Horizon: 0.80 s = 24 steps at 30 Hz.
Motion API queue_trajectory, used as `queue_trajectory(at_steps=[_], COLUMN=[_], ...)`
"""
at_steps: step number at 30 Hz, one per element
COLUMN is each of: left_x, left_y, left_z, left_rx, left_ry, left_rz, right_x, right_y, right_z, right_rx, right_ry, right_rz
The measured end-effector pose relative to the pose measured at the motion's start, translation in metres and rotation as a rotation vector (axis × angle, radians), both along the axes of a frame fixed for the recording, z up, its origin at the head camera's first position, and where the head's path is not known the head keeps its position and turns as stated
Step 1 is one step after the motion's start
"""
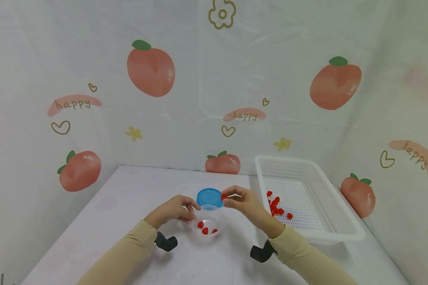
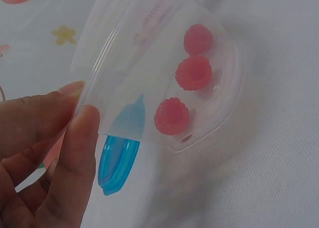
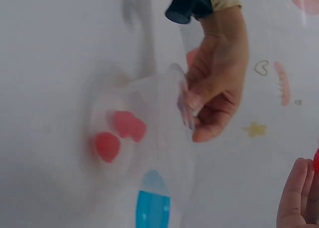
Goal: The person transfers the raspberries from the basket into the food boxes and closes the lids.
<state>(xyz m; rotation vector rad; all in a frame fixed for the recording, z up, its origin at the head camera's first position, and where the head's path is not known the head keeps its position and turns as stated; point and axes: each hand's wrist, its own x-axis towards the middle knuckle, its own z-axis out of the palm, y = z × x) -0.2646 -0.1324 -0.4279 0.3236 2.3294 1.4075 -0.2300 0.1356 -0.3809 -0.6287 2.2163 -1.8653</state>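
My left hand [image 1: 176, 208] pinches the rim of a clear plastic container [image 2: 112, 63] between thumb and finger. Three raspberries [image 2: 193, 73] lie at the bottom of this container, seen through its wall in the left wrist view. My right hand [image 1: 246, 204] holds one more red raspberry [image 1: 223, 196] between thumb and fingertips, above and to the right of the container. Just behind the container, a blue lid [image 1: 209, 196] lies on the table. Only the fingers [image 3: 294, 193] of my right hand show at the edge of the right wrist view.
To the right stands a white perforated basket [image 1: 346, 237], with several loose raspberries [image 1: 276, 208] gathered at its left side. The white table [image 1: 128, 190] meets a fruit-printed backdrop [image 1: 185, 130] behind. Dark wrist devices [image 1: 262, 252] hang below both wrists.
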Motion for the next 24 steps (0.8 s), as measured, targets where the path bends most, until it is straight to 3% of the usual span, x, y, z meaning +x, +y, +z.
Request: queue_trajectory(at_steps=[9, 24], left_x=[0.0, 0.001], left_y=[0.0, 0.001], left_z=[0.0, 0.0], left_rx=[-0.006, -0.012], left_ry=[0.008, 0.01], left_rz=[-0.001, 0.003], right_x=[0.008, 0.008], right_y=[-0.006, -0.01], right_z=[-0.024, -0.044], right_rx=[0.052, 0.109], right_ry=[-0.061, -0.097], right_rz=[0.058, 0.022])
